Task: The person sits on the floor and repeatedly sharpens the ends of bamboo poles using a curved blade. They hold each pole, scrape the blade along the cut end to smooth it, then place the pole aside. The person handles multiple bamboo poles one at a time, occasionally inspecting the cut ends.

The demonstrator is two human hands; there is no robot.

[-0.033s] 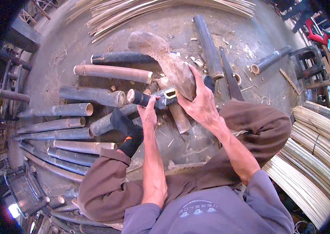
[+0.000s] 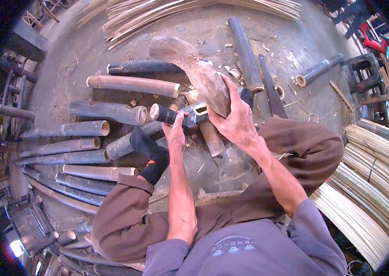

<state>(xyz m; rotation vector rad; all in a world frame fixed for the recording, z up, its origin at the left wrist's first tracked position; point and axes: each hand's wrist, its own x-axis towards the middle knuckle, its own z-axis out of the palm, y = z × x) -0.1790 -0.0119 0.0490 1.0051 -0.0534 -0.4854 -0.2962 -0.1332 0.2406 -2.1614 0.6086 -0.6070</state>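
Note:
My right hand [image 2: 236, 120] is closed round the thick near end of a worn wooden mallet [image 2: 196, 69], narrowed in its middle and raised over the work. With my left hand [image 2: 175, 132] I grip a short dark-handled tool [image 2: 162, 113] with a pale butt end; its working end cannot be made out. The tool lies against a dark bamboo pole [image 2: 130, 143], which runs slantwise between my feet. A pale squarish hole [image 2: 201, 110] is cut in the pole, just right of my left hand and beneath the mallet.
Several cut bamboo poles [image 2: 132, 85] lie on the floor to the left and ahead. A saw [image 2: 270, 85] lies beside another dark pole [image 2: 245, 53], among pale chips. Bundled bamboo strips [image 2: 350, 221] flank my right knee; more strips [image 2: 157, 18] lie at the far side.
The mallet's far end has shifted very slightly to the left. My left hand and the dark-handled tool stay almost where they were.

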